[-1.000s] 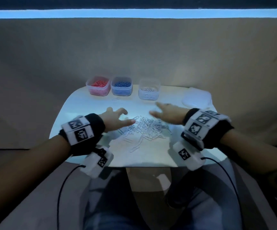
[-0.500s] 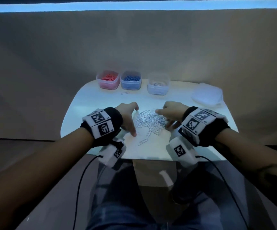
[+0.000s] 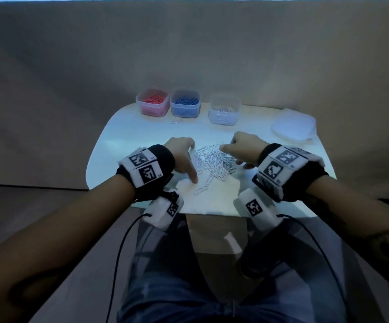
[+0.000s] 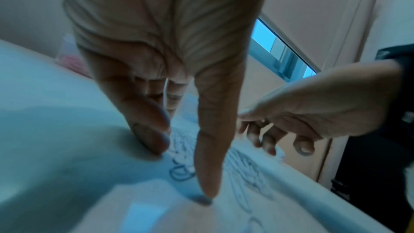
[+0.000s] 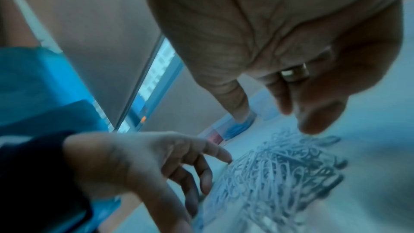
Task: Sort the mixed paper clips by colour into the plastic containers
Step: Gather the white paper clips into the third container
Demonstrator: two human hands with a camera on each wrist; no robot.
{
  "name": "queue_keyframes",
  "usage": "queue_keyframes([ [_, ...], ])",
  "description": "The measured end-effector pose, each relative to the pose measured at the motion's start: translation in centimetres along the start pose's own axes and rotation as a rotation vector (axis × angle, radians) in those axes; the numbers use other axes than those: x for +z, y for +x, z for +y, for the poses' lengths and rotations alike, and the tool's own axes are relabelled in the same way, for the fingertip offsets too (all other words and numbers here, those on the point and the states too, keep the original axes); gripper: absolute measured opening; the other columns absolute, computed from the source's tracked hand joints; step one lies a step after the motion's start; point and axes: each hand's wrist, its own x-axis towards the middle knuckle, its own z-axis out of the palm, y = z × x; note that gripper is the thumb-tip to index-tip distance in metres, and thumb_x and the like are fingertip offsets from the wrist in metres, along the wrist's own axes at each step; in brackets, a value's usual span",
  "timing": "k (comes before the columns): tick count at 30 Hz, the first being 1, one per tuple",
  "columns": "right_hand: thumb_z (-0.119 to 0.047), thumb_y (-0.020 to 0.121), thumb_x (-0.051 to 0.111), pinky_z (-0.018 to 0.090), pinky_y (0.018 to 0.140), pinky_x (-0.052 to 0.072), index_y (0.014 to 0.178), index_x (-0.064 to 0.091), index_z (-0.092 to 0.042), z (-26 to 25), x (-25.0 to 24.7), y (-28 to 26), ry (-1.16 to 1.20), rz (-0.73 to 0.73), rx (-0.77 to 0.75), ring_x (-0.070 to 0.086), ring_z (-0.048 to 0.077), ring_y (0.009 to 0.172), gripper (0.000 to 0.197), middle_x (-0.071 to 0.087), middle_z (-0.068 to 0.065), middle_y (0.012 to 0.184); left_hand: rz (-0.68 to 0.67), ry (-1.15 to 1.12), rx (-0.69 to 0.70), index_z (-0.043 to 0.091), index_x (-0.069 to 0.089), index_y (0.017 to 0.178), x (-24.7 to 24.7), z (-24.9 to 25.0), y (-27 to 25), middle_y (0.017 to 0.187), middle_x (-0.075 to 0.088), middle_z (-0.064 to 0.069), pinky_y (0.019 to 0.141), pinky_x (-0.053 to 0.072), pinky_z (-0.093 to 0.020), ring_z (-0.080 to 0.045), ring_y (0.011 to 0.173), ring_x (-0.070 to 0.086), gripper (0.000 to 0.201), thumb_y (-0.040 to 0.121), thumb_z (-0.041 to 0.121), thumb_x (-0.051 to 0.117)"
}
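Bench [image 3: 128, 136]: smooth, pale, faintly glossy top. Paper clips [image 3: 214, 162]: thin bent wire, light, slight sheen. Three containers [image 3: 152, 102], [image 3: 185, 103], [image 3: 223, 109]: clear, smooth plastic. Lids [image 3: 293, 125]: translucent plastic. Backdrop [image 3: 189, 47]: matt, creased brown sheet. Wrist bands [image 3: 289, 169]: black cloth with matt printed tags. Ring [image 5: 294, 73]: polished metal.

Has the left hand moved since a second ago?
Yes. The left hand swung in toward the pile of silver paper clips; its thumb, earlier pointing at the pile, now presses the table beside it.
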Motion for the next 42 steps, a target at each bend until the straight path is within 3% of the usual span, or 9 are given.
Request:
queue_keyframes([
  [2, -0.037, 0.092, 0.051, 0.03, 0.069, 0.041, 0.103, 0.047, -0.009, -0.2, 0.5, -1.5, -0.067, 0.06, -0.099, 0.051, 0.022, 0.084, 0.03, 0.053, 0.008, 0.093, -0.031, -0.11, -0.016, 0.01, 0.04, 0.133, -0.3, -0.3, 0.1, 0.111, 0.06, -0.014, 0.083, 0.054, -0.034, -0.027, 0.094, 0.063, 0.086, 0.061, 0.013, 0.086],
  [7, -0.023, 0.096, 0.046, 0.021, 0.047, 0.049, 0.085, 0.05, -0.008, -1.5, 4.7, -3.8, 0.479, -0.482, -0.078, 0.06, 0.015, 0.063, 0.019, 0.055, 0.006, 0.071, -0.01, -0.319, -0.078, 0.01, 0.041, 0.128, -1.4, -1.0, 0.5, 0.081, 0.057, -0.006, 0.041, 0.045, -0.012, -0.011, 0.061, 0.057, 0.047, 0.086, 0.008, 0.062],
  [14, -0.022, 0.095, 0.05, 0.019, 0.043, 0.046, 0.08, 0.052, -0.012, -0.3, 2.7, -1.2, 0.701, -0.25, -0.071, 0.057, 0.013, 0.061, 0.018, 0.052, 0.004, 0.071, 0.014, -0.395, -0.109, 0.01, 0.044, 0.125, -1.7, -2.0, 0.3, 0.076, 0.057, -0.002, 0.046, 0.042, -0.015, -0.007, 0.05, 0.058, 0.038, 0.089, 0.005, 0.055],
  [18, -0.051, 0.084, 0.056, 0.025, 0.059, 0.04, 0.095, 0.051, -0.014, 2.6, 0.8, -0.6, 0.287, 0.129, -0.083, 0.054, 0.019, 0.075, 0.039, 0.056, 0.004, 0.085, -0.029, -0.301, -0.083, 0.009, 0.041, 0.12, -0.5, -2.2, -0.2, 0.084, 0.063, -0.01, 0.043, 0.043, -0.016, -0.011, 0.052, 0.059, 0.06, 0.072, 0.007, 0.078],
  [21, -0.075, 0.071, 0.049, 0.039, 0.085, 0.045, 0.133, 0.029, -0.012, 4.0, 1.5, -0.6, -0.182, 0.1, 0.037, 0.054, 0.032, 0.108, 0.09, 0.041, 0.016, 0.132, -0.007, -0.18, -0.049, 0.012, 0.036, 0.115, 0.7, -1.5, -0.4, 0.091, 0.064, -0.008, 0.055, 0.049, -0.021, -0.017, 0.07, 0.063, 0.077, 0.059, 0.02, 0.088],
  [25, -0.075, 0.059, 0.062, 0.04, 0.089, 0.042, 0.138, 0.019, -0.012, 2.4, 2.1, 0.1, -0.244, 0.031, 0.021, 0.048, 0.033, 0.119, 0.11, 0.027, 0.016, 0.141, 0.048, -0.046, -0.028, 0.007, 0.04, 0.122, 1.2, -0.3, 0.3, 0.106, 0.063, -0.01, 0.086, 0.049, -0.036, -0.025, 0.099, 0.059, 0.087, 0.054, 0.025, 0.09],
  [32, -0.07, 0.05, 0.073, 0.038, 0.079, 0.046, 0.122, 0.03, -0.012, 0.6, 2.2, 1.8, -0.459, -0.052, -0.151, 0.054, 0.032, 0.105, 0.103, 0.029, 0.013, 0.134, 0.042, -0.169, -0.029, 0.013, 0.05, 0.104, 1.0, 1.4, 1.5, 0.108, 0.065, -0.009, 0.091, 0.05, -0.036, -0.024, 0.101, 0.061, 0.062, 0.056, 0.017, 0.089],
  [37, -0.075, 0.069, 0.052, 0.032, 0.067, 0.04, 0.121, 0.034, -0.011, 1.9, 2.3, 1.8, -0.562, 0.02, -0.3, 0.051, 0.027, 0.086, 0.084, 0.035, 0.01, 0.126, -0.04, -0.386, -0.005, 0.014, 0.053, 0.087, 0.7, 1.7, 2.4, 0.086, 0.067, -0.012, 0.079, 0.057, -0.035, -0.02, 0.067, 0.064, 0.036, 0.066, 0.001, 0.08],
  [42, -0.061, 0.087, 0.04, 0.029, 0.067, 0.033, 0.138, 0.025, -0.014, 1.5, 2.7, 2.0, -0.678, 0.05, -0.37, 0.057, 0.033, 0.099, 0.071, 0.03, 0.014, 0.135, 0.0, -0.42, -0.043, 0.014, 0.046, 0.083, -0.2, 0.2, 2.1, 0.07, 0.06, -0.011, 0.067, 0.056, -0.033, -0.016, 0.049, 0.058, 0.031, 0.076, -0.006, 0.069],
])
